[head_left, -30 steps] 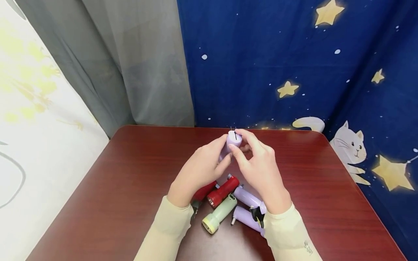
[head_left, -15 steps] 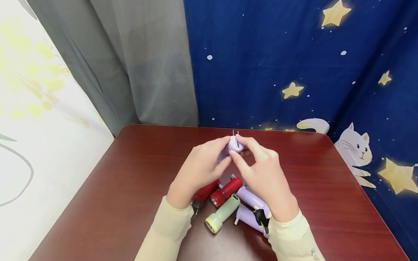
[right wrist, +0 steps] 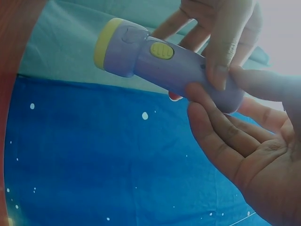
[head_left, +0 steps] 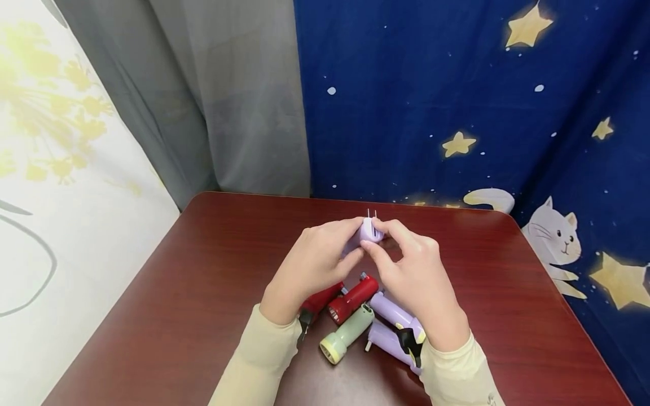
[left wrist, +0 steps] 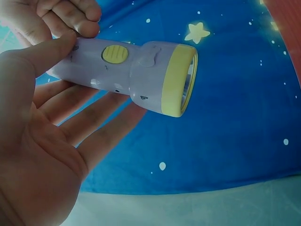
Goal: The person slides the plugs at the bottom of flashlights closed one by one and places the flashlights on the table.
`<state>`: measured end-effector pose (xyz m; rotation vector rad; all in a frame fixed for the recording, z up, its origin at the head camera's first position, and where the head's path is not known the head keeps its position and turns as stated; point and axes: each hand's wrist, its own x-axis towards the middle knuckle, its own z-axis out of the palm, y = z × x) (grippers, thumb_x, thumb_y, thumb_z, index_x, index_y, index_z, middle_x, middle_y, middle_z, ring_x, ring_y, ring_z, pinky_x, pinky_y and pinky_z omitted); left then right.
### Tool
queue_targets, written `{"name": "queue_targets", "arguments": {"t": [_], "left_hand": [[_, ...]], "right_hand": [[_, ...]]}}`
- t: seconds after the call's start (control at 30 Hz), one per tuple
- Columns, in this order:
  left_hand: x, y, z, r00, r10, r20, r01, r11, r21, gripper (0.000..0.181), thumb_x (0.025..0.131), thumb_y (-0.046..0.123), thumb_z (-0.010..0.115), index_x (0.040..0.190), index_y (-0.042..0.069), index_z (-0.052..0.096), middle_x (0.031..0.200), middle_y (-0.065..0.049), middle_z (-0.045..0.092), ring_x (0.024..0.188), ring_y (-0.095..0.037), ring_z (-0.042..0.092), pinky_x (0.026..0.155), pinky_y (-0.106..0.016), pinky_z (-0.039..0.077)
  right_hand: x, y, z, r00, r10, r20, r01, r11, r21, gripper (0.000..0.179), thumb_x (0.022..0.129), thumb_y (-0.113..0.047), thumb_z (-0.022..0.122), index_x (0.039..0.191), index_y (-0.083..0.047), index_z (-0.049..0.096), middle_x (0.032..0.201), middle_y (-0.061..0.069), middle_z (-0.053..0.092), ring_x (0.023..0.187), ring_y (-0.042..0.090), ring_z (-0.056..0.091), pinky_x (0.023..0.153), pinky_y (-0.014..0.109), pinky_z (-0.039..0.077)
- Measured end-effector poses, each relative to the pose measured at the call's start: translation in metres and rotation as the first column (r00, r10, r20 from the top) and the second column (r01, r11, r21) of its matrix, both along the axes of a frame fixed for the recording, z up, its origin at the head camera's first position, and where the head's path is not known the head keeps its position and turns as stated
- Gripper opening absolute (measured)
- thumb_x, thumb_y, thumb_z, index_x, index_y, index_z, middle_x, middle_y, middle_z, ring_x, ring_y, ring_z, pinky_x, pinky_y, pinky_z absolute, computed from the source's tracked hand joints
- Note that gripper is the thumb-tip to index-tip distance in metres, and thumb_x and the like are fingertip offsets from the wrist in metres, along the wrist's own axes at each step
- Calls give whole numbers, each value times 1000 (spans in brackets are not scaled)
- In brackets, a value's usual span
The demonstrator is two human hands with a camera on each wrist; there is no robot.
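A lilac flashlight (head_left: 372, 232) with two thin metal plug prongs standing up from its tail is held above the table by both hands. My left hand (head_left: 313, 256) grips its body between thumb and fingers. At the tail end, my right hand (head_left: 418, 270) pinches it with thumb and fingers. In the left wrist view the flashlight's lilac body (left wrist: 115, 70) shows a yellow switch (left wrist: 115, 54) and a yellow-rimmed lens. The right wrist view shows the same yellow ring (right wrist: 106, 43) at its head, pointing away from the right hand.
Below the hands lie a pale green flashlight (head_left: 347, 334), a red flashlight (head_left: 354, 299) and another red one (head_left: 321, 299) partly behind the left wrist. Two lilac flashlights (head_left: 393, 310) lie by the right wrist, partly covered. Curtains hang beyond the table's (head_left: 244, 237) far edge.
The held flashlight's tail has tilted slightly, and its prongs now show more clearly. Both hands keep their hold. The head view has shifted a little, so the whole scene sits slightly lower and further right.
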<state>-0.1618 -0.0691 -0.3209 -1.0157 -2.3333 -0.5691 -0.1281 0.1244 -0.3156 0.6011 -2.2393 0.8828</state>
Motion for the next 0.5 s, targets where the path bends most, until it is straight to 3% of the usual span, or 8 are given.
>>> {"name": "queue_targets", "arguments": {"t": [0.5], "left_hand": [[-3, -2, 0, 999, -43, -2, 43, 999, 13, 38, 95, 16, 78, 129, 6, 65, 106, -4, 76, 88, -14, 70, 84, -29, 64]], "right_hand": [[0, -2, 0, 999, 14, -52, -14, 1000, -3, 31, 86, -10, 88, 114, -3, 76, 101, 11, 82, 72, 18, 77, 67, 35, 66]]}}
